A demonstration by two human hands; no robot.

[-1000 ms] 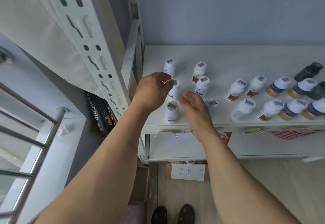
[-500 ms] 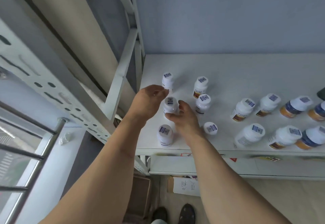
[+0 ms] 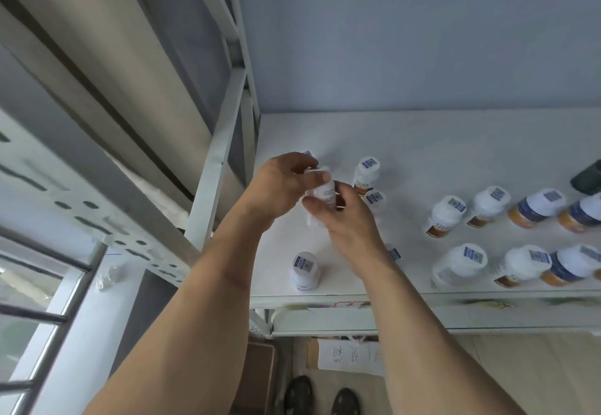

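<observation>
Both my hands hold one small white bottle lifted above the white shelf. My left hand curls over its cap end from the left. My right hand grips its body from below and the right. The bottle is tilted, and its label faces me. Much of it is hidden by my fingers.
Several white bottles stand on the shelf: one near the front edge, two behind my hands, more in two rows to the right. A dark bottle lies at the far right. A perforated metal upright rises at left.
The bottle that stood on the shelf between my hands has been lifted and tilted. My left hand has closed over its top. The view has tipped upward.
</observation>
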